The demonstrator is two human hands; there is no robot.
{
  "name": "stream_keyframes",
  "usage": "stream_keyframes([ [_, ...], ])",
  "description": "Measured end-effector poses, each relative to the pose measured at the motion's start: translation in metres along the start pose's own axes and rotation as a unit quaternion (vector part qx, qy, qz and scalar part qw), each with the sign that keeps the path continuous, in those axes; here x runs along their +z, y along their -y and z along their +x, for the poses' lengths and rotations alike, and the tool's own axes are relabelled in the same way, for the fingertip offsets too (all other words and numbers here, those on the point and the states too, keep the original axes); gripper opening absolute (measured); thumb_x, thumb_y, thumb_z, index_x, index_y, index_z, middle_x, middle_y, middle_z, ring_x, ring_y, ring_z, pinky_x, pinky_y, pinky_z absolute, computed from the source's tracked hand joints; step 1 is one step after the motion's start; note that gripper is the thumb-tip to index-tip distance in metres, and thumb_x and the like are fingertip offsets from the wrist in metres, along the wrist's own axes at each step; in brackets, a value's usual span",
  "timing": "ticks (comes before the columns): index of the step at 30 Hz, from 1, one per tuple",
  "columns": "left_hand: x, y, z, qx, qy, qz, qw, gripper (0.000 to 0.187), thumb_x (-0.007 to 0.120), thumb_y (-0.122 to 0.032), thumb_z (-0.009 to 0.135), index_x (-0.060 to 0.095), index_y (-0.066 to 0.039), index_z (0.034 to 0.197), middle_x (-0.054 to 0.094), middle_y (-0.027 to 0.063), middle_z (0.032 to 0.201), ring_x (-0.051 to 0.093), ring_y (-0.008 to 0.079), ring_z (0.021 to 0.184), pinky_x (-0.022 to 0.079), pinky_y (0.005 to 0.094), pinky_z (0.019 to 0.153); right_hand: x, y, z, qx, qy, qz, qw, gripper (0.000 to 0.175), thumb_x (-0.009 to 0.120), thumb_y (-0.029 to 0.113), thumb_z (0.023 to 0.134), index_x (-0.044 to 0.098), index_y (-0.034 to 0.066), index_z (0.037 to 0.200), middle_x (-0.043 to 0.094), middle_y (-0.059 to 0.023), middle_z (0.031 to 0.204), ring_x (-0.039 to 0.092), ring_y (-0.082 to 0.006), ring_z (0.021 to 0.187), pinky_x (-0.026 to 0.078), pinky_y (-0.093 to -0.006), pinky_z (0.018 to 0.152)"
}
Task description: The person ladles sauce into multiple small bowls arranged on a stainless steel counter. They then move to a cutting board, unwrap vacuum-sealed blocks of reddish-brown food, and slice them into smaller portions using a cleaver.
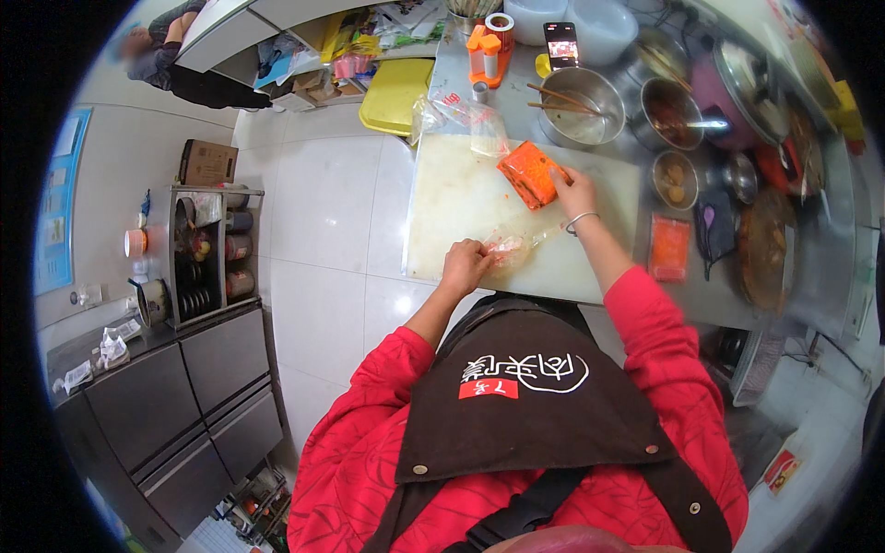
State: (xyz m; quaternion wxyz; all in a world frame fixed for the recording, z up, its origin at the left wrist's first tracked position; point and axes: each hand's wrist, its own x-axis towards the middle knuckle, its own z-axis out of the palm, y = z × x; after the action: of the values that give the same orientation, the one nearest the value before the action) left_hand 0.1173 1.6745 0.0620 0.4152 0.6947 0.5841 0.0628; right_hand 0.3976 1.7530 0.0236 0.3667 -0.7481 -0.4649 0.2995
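My left hand point(468, 264) pinches the left end of a crumpled clear plastic wrapper point(510, 250) near the front edge of a white cutting board point(442, 193). Farther back, my right hand point(575, 191), with a bangle at the wrist, grips the right corner of an orange block in shiny wrapping point(529, 174), which is tilted over the board. A small orange crumb lies beside the block. More clear plastic packaging point(489, 131) rests at the board's back edge. Another orange packet point(669, 247) lies on the metal counter right of the board.
Behind the board stands a steel pot point(582, 107) with chopsticks across it, near a phone point(561, 45) and an orange tape dispenser point(489, 55). Bowls and a round wooden board point(764, 249) crowd the right side. A yellow lidded bin point(395, 95) stands back left; another person point(162, 55) is far off.
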Motion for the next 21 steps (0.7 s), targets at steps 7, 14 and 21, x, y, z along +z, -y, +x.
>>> stream_keyframes([
  [7,-0.068,0.002,-0.010,0.122,0.067,-0.149,0.979,0.015,0.069,-0.014,0.091,0.063,-0.001,0.096,0.070,0.0103,0.095,0.065,0.0194,0.092,0.051,0.0336,0.083,-0.002,-0.030,0.000,0.033,-0.015,0.017,0.999,0.051,0.066,0.046,0.093,0.070,0.0024,0.118,0.069,-0.0206,0.103,0.062,-0.0319,0.103,0.049,-0.0390,0.093],
  [14,-0.174,-0.010,0.013,0.147,-0.026,-0.528,0.836,0.014,0.067,0.002,0.090,0.056,-0.006,0.094,0.062,0.0038,0.099,0.060,0.0122,0.093,0.050,0.0277,0.085,-0.059,-0.027,-0.040,0.120,-0.034,0.128,0.984,0.051,0.061,0.046,0.098,0.068,-0.0021,0.115,0.071,-0.0103,0.099,0.064,-0.0187,0.081,0.051,-0.0311,0.078],
  [21,-0.178,-0.031,0.094,0.140,-0.119,-0.696,0.694,0.026,0.062,0.000,0.094,0.055,-0.005,0.119,0.065,0.0064,0.113,0.062,0.0162,0.102,0.050,0.0303,0.092,-0.109,-0.056,-0.111,0.236,-0.063,0.233,0.941,0.046,0.062,0.044,0.099,0.067,0.0003,0.112,0.063,-0.0017,0.082,0.054,-0.0071,0.066,0.044,-0.0251,0.057],
])
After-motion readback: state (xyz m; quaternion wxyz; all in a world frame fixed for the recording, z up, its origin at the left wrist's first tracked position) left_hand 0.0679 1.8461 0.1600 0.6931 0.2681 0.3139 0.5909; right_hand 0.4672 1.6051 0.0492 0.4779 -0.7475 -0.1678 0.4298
